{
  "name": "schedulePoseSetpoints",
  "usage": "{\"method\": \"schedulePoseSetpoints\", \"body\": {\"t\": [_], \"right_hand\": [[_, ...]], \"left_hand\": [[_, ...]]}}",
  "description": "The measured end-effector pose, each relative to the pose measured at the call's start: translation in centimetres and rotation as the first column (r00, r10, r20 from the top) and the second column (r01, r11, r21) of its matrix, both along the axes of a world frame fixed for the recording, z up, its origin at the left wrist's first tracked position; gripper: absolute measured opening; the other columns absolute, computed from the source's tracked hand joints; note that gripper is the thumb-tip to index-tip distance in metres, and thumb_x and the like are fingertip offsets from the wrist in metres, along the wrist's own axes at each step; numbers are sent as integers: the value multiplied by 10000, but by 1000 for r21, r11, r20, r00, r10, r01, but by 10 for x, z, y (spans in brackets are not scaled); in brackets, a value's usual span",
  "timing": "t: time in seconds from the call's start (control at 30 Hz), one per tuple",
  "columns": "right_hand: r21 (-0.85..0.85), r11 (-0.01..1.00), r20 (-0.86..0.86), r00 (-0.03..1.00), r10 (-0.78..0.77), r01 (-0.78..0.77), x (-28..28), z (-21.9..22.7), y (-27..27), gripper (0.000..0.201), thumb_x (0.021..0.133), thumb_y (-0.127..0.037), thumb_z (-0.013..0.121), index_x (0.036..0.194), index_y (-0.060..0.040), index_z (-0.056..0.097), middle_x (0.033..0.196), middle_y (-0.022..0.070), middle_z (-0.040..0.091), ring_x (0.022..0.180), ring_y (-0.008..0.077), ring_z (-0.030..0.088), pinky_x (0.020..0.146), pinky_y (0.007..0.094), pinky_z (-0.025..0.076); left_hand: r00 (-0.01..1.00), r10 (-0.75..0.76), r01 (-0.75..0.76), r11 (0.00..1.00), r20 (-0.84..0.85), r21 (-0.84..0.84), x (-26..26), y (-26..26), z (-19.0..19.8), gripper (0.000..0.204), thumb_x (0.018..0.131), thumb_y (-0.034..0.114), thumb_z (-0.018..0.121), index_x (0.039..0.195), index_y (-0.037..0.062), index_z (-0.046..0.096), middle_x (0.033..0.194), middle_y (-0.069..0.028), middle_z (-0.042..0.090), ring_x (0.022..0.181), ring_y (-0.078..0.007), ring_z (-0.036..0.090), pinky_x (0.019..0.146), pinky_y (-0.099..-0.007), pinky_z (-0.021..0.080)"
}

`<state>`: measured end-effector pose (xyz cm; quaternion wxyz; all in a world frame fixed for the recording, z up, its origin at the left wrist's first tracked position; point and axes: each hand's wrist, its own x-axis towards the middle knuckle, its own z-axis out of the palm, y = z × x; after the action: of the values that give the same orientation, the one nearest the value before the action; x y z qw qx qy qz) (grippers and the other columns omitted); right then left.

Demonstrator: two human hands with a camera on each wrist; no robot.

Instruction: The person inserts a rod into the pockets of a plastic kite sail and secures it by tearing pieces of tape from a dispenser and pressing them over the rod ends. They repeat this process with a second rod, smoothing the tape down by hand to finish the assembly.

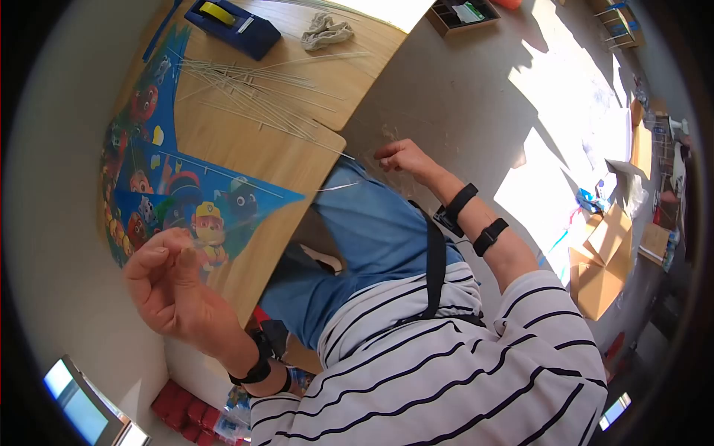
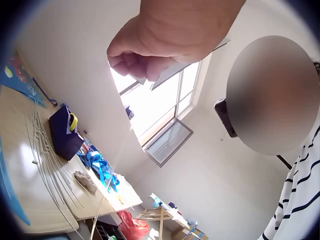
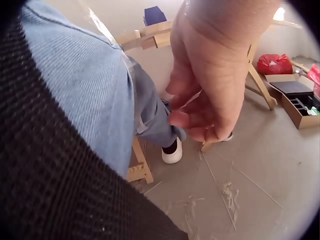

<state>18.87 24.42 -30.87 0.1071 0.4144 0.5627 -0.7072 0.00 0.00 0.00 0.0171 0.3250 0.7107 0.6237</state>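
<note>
My left hand (image 1: 178, 286) is raised over the near side of the table, its thumb against its curled fingers. A small clear piece (image 2: 151, 86) shows at the fingertips, like a bit of tape. Below it lies a blue kite sheet (image 1: 253, 186) printed with cartoon dogs, its pointed corner towards my lap. My right hand (image 1: 407, 158) hangs beyond my knee over the floor, fingers loosely curled; nothing shows in it in the right wrist view. Thin pale rods (image 1: 245, 89) are spread on the tabletop, one reaching past the edge.
A dark blue tape dispenser (image 1: 236, 28) with a yellow core and a crumpled cloth (image 1: 327, 32) are at the table's far part. Scraps and rods lie on the floor (image 3: 260, 165). An open box (image 3: 295, 102) and a red bag (image 3: 275, 64) stand there too.
</note>
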Motion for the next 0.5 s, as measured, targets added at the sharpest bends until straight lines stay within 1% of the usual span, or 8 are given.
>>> {"method": "schedulePoseSetpoints", "body": {"t": [0.07,0.1,0.17,0.27,0.37,0.47,0.5], "right_hand": [[-92,995,3,999,-40,40,1,4,-27,370,841,-79,632,1204,-38,692,1109,113,708,951,193,677,868,333,526],[-137,989,1,999,-46,46,1,-12,-11,364,840,-80,632,1196,-35,694,1101,111,710,951,194,676,862,332,527],[-207,977,0,998,-55,54,-2,-16,-15,351,840,-81,633,1181,-29,700,1084,107,713,950,194,675,849,330,529],[-340,939,-24,997,-67,55,-4,-31,-15,305,846,-92,646,1139,-54,720,1048,73,723,963,178,656,791,338,521],[-309,951,-37,999,-18,6,-5,-28,-15,292,834,-97,656,1114,-58,728,1013,71,720,908,183,656,754,337,520],[-280,960,-23,1000,19,-25,-7,-36,-12,287,814,-113,678,1088,-48,731,977,72,714,862,180,650,730,331,520],[-265,964,-4,1000,19,-20,-10,-36,-14,295,803,-109,677,1083,-34,729,965,76,713,862,185,652,736,330,521]], "left_hand": [[999,53,-53,998,-6,-24,-4,-22,6,174,873,-25,675,1008,25,577,923,-123,644,873,-187,577,907,-332,464],[996,85,-84,995,5,-56,-2,-6,-7,171,875,-25,673,1008,22,577,921,-120,643,875,-187,578,909,-335,464],[988,155,-151,983,29,-102,-3,-14,-10,166,878,-25,668,1008,18,576,917,-116,642,879,-187,581,915,-340,464],[978,181,-169,979,103,-115,-4,-21,-15,155,884,-25,659,1008,12,575,918,-114,637,883,-190,588,918,-338,466],[961,213,-192,973,177,-129,-8,-30,-18,151,888,-22,656,1011,6,572,921,-111,633,895,-194,593,919,-333,465],[943,181,-163,983,278,-89,-11,-42,-25,160,885,-21,659,1015,3,569,932,-111,630,899,-189,589,907,-326,470],[944,187,-165,981,273,-100,-12,-44,-27,164,883,-22,661,1017,2,569,934,-110,630,896,-186,588,903,-324,470]]}}
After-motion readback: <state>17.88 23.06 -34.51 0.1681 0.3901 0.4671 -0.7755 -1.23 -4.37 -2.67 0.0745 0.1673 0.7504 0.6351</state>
